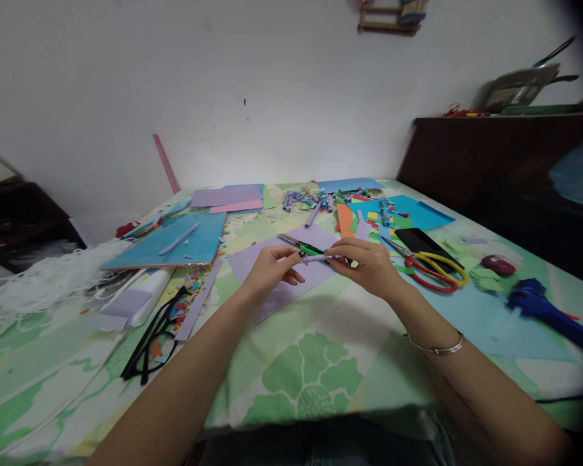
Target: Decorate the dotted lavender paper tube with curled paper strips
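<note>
Between both hands, over the middle of the table, stretches a thin purple paper strip (315, 257). My left hand (276, 268) pinches its left end between thumb and fingers. At the other end my right hand (362, 260) grips the strip with thumb and fingertips. Just behind the fingers lie green-handled scissors (307, 246), partly covered by my right hand. Under them is a sheet of purple paper (282, 301) on the floral tablecloth (315, 362). A rolled purple paper tube (313, 215) rests beyond the sheet.
To the right are red-and-yellow scissors (430, 268), a black phone (425, 244) and a blue glue gun (554, 314). Black glasses (155, 343), a blue board (175, 239) and white shredded strands (53, 278) lie left. Curled paper pieces (304, 197) sit at the back.
</note>
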A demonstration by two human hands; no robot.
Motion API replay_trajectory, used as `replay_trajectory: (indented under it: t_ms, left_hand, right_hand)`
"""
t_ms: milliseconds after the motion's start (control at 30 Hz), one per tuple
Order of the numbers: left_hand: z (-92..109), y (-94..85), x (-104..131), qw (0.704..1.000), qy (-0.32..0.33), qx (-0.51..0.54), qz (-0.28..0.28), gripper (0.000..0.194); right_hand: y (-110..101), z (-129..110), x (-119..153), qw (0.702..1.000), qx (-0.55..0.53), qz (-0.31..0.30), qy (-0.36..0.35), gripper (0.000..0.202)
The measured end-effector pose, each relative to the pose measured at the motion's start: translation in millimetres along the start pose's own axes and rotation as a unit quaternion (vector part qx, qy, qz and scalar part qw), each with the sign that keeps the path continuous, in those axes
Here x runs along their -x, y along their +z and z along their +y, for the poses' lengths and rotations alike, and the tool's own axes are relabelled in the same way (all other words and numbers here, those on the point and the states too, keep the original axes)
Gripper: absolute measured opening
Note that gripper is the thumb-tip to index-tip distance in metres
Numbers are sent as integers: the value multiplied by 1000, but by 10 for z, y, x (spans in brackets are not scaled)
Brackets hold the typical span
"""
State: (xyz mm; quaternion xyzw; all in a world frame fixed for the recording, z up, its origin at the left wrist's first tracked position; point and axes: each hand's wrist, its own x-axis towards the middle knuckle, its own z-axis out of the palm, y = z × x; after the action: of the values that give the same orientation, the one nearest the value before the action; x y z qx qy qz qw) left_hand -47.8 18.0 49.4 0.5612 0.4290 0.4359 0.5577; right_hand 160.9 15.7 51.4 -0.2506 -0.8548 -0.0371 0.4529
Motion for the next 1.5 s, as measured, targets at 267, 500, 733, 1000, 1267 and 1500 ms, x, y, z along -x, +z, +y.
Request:
replay_trajectory:
  t_ms: [267,500,733,1000,1267,1500]
  left_hand:
    - [15,3,29,991,57,-121,-15,32]
    - [-41,0,-11,958,177,-224,27,17]
    - [-38,-4,-14,917,283,-278,34,8]
    - [-39,-21,13,896,342,-281,36,8]
    - [-45,-43,8,924,291,-247,-33,23]
    - [-31,-50,9,949,225,-217,-25,26]
  right_hand:
    - [-14,3,-15,998,-23,-8,57,11]
    - [-21,-37,-37,990,-44,-18,136,11]
    - [-11,-2,-20,976,-81,-35,200,15]
    - [-4,18,-15,952,-138,-58,267,22]
    - [-13,37,-22,929,-214,-56,296,21]
    - [2,27,-21,926,-237,-61,286,22]
